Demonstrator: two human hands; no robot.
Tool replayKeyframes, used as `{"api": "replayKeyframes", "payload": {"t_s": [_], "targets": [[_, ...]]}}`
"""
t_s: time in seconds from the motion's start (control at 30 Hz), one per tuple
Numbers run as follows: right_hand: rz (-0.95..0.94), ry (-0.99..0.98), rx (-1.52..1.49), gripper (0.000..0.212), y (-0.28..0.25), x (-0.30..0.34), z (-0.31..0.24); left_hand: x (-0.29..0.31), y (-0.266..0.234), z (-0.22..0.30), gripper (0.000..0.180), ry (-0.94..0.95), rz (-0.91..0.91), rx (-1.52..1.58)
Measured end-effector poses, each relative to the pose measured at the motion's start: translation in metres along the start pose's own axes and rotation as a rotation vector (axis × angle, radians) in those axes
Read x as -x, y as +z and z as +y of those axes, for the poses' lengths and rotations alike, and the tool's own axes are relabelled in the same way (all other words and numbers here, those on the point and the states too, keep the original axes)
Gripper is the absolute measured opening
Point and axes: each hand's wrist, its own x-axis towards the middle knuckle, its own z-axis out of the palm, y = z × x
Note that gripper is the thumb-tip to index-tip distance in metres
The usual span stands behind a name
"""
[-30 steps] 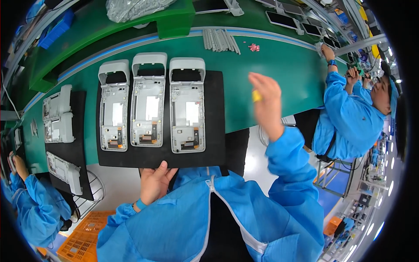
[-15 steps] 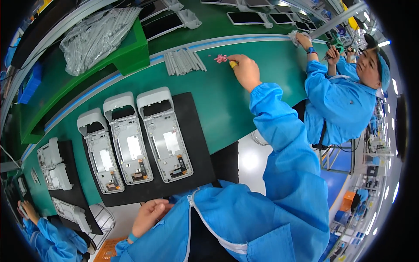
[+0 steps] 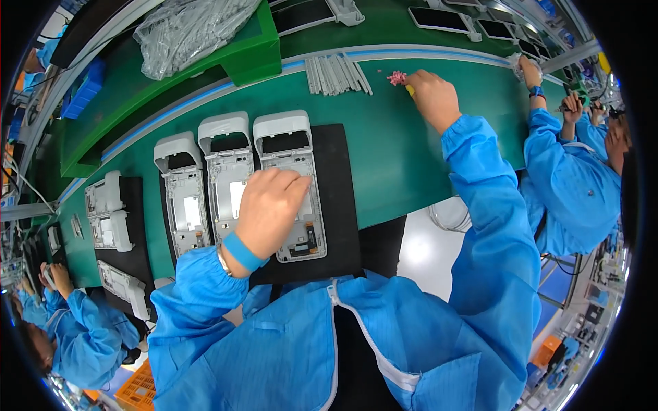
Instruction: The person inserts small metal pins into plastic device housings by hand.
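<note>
At the far side of the green table, my right hand (image 3: 436, 101) reaches to a small pile of pink pieces (image 3: 397, 78). Its fingers are bent together, with something yellow at a fingertip; what they pinch, if anything, is hidden. My left hand (image 3: 269, 209), a blue band on its wrist, hovers over the grey device housings, fingers curled together and their tips mostly turned away. Beneath it lies the right-hand housing (image 3: 312, 236), partly covered. The middle housing (image 3: 218, 164) and the left housing (image 3: 185, 205) lie beside it on a black mat (image 3: 343, 205).
Grey strips (image 3: 336, 75) lie left of the pink pile. A clear bag of parts (image 3: 192, 34) sits on a green raised shelf (image 3: 255, 58). More housings (image 3: 110, 229) lie at left, near a co-worker (image 3: 82, 335). Another co-worker (image 3: 576, 185) stands at right.
My left hand has risen from near my lap to above the housings. My right hand remains by the pink pile. The whole view has shifted, so the table things appear farther right and higher.
</note>
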Motion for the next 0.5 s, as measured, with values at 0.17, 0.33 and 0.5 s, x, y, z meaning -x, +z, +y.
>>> {"api": "replayKeyframes", "payload": {"t_s": [0.17,0.33,0.5], "targets": [[0.058,0.015,-0.062,0.019,0.001,0.006,0.004,-0.003,0.008,-0.004,0.014,0.037,-0.015,-0.034],[0.04,0.02,-0.075,0.021,-0.001,0.006,0.008,-0.003,0.009,-0.004,0.015,0.058,-0.021,-0.026],[0.052,0.001,-0.094,0.021,0.0,0.007,0.015,-0.009,0.002,0.0,0.02,0.173,-0.089,-0.115]]}}
